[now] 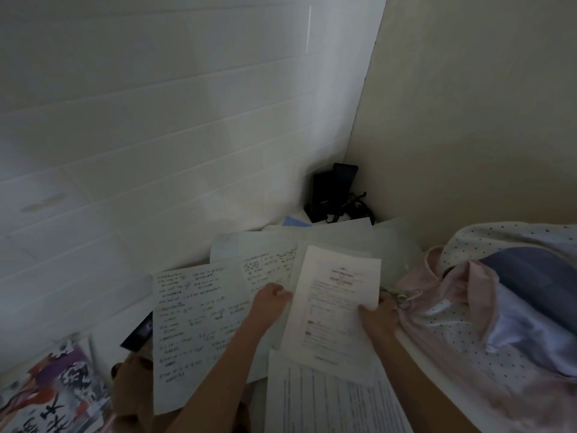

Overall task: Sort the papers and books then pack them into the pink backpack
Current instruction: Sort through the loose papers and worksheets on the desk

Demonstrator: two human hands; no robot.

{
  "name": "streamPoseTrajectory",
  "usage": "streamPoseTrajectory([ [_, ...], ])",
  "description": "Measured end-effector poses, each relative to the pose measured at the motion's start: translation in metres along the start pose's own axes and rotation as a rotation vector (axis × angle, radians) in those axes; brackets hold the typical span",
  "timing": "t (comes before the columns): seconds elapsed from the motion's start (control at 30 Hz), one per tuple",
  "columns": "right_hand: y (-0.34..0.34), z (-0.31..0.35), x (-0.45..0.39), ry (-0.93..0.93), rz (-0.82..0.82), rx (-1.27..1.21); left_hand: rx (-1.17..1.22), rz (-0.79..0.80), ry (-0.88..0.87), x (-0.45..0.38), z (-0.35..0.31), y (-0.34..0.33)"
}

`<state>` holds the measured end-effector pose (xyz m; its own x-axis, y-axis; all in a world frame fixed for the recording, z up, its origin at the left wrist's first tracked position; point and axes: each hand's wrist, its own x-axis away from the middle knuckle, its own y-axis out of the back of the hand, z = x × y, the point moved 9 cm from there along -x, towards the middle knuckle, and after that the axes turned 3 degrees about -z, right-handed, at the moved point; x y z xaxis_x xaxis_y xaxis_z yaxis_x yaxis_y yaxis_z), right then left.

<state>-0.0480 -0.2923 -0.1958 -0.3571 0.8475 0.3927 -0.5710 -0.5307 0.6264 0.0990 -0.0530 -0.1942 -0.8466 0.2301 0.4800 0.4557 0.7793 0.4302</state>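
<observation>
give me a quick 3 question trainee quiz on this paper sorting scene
1. True or false: the printed sheet is held at both side edges by the hands.
2. Which side of the papers is the pink backpack on? A) left B) right C) far corner
3. Fill in: the dark device stands in the ___ where the two walls meet.

Key:
1. True: left hand grips its left edge, right hand its right edge.
2. B
3. corner
</observation>
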Motion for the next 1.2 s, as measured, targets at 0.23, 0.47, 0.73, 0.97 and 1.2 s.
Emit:
streamPoseTrajectory([
  [0.23, -0.025, -0.009, -0.004, -0.119, 0.074, -0.321, 0.029, 0.046, 0.08, -0.013, 0.008, -0.02],
  [0.47, -0.029, 0.023, -0.001, 0.078, 0.372, -0.398, 0.391, 0.222, 0.095, -0.004, -0.003, -0.031],
  [0.73, 0.027, 0.094, 0.035, 0.3, 0.597, -0.669, 0.411, 0.105, -0.295, 0.03, -0.076, 0.019],
  [0.97, 0.037, 0.091, 0.057, 0.444, 0.552, -0.586, 0.306, 0.104, -0.39, 0.058, -0.09, 0.027],
  [1.2, 0.026, 0.053, 0.072, 0.498, 0.517, -0.434, 0.124, 0.097, -0.332, 0.069, -0.04, 0.015],
])
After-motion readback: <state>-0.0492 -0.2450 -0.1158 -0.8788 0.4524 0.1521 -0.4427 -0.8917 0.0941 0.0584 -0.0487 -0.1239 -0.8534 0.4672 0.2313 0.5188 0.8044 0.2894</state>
